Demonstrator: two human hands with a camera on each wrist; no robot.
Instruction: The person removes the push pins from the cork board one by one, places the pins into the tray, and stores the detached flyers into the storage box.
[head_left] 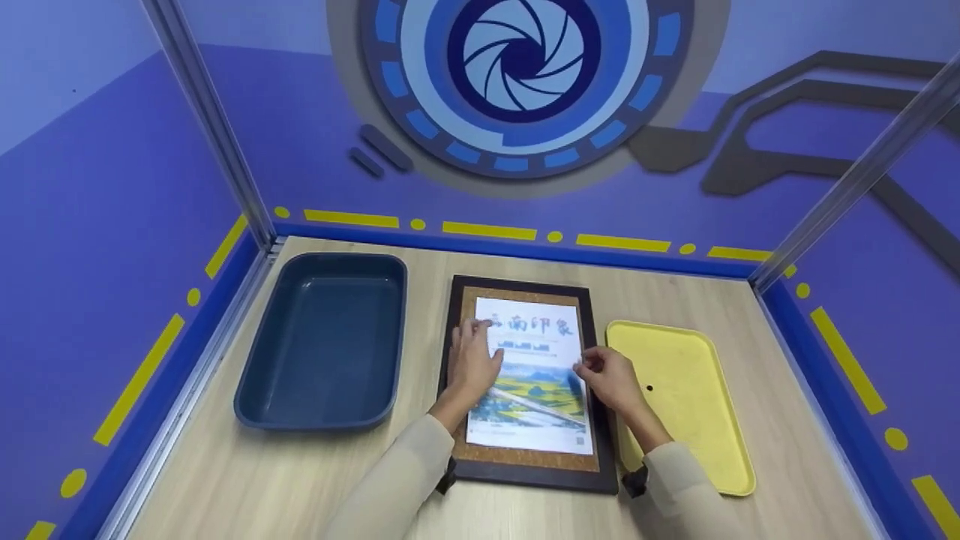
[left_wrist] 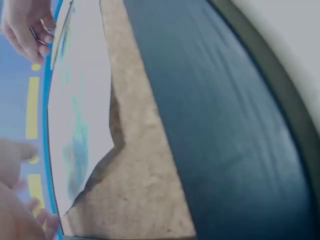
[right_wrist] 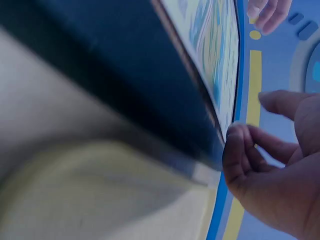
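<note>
The poster (head_left: 536,397) lies on a cork board (head_left: 525,456) with a black frame (head_left: 525,480), positioned on the bench (head_left: 247,472) between the left and right edges, well back from the near edge.

Grip, left: the left hand (head_left: 474,358) is over the left edge of the poster, in its upper half. Fingers are loosely extended toward the far edge of the bench; the thumb is spread to the right. No grasp is visible.

Grip, right: the right hand (head_left: 611,379) is at the right edge of the poster, about midway along it. The fingers are bent and the fingertips drawn together. Whether they pinch the poster, or hold a small item, cannot be determined.

Orientation: the poster is in portrait position, its long axis running from the far edge of the bench to the near edge, approximately parallel to the long sides of the frame. The title line is at the far end, reading upright to the person; the landscape print is below it. In the left wrist view, the near-left corner stands off the cork, with a shadow beneath.

Adjacent items: a dark blue tray (head_left: 322,352) sits toward the far-left corner of the bench; a yellow tray (head_left: 682,375) lies just beside the frame, toward the right edge.
</note>
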